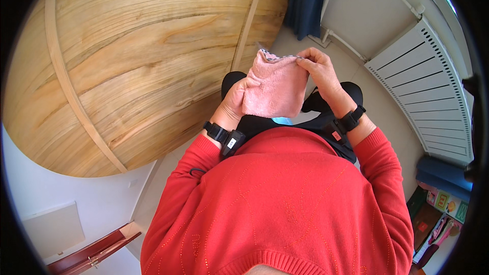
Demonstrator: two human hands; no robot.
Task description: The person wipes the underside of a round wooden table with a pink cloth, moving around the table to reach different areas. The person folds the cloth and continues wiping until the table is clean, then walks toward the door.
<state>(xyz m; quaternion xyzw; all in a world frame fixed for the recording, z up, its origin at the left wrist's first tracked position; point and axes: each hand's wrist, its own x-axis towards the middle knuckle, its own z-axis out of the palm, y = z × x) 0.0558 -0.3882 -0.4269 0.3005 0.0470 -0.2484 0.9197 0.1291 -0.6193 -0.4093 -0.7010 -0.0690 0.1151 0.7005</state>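
A pink terry cloth (278, 88) with a dark patterned trim along its upper edge hangs between my two hands, above my lap. My left hand (237, 97) grips its left side, the thumb lying on the front and the other fingers hidden behind the fabric. At the upper right corner my right hand (319, 67) pinches the trimmed edge between thumb and fingers. Just below the cloth, part of a light blue item (282, 120) shows on my lap; what it is cannot be told.
A large wooden panel with battens (153, 57) stands close on the left. To the right are a white radiator (424, 84) and wall pipes. A blue curtain (305, 4) hangs ahead. Shelves with mixed items (439, 217) are at the lower right, a red-brown door (95, 250) at the lower left.
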